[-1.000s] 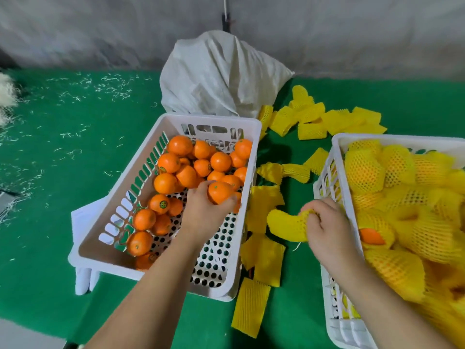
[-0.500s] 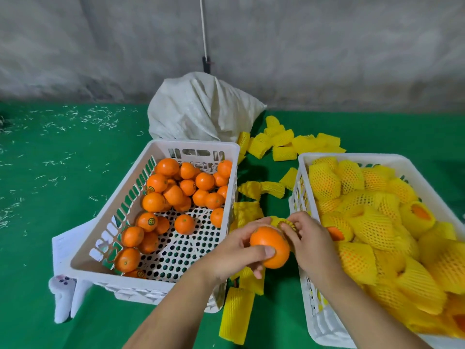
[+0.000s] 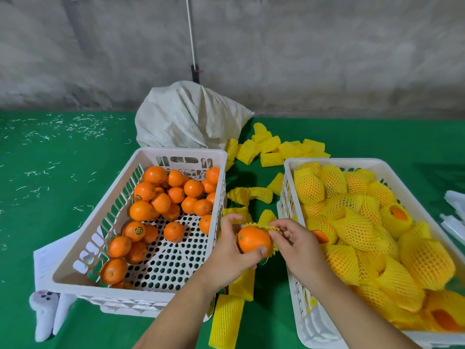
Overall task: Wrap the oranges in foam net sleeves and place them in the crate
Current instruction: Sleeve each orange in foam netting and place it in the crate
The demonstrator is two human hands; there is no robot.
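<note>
Two bare hands are meeting between a pair of white plastic crates on a green felt-covered table [image 3: 50, 222]. The left hand [image 3: 232, 250] is gripping a round bare orange [image 3: 253, 239], thumb curled under it, while the right hand [image 3: 295, 244] is pinching the frilled rim of a yellow foam net sleeve [image 3: 264, 225] that is lying over the fruit's top — the sleeve is covering only the far side. Loose unwrapped oranges [image 3: 173, 195] are sitting in the left white perforated crate [image 3: 156, 263]; the right white crate [image 3: 324, 162] is holding sleeved fruit [image 3: 352, 222] heaped nearly to its rim. Spare flat yellow sleeves [image 3: 274, 149] are lying scattered on the felt between and behind the crates — one long one [image 3: 224, 321] near the left forearm. Behind the left crate, a crumpled white woven sack [image 3: 188, 117] is slumping against the grey concrete wall [image 3: 327, 59].
</note>
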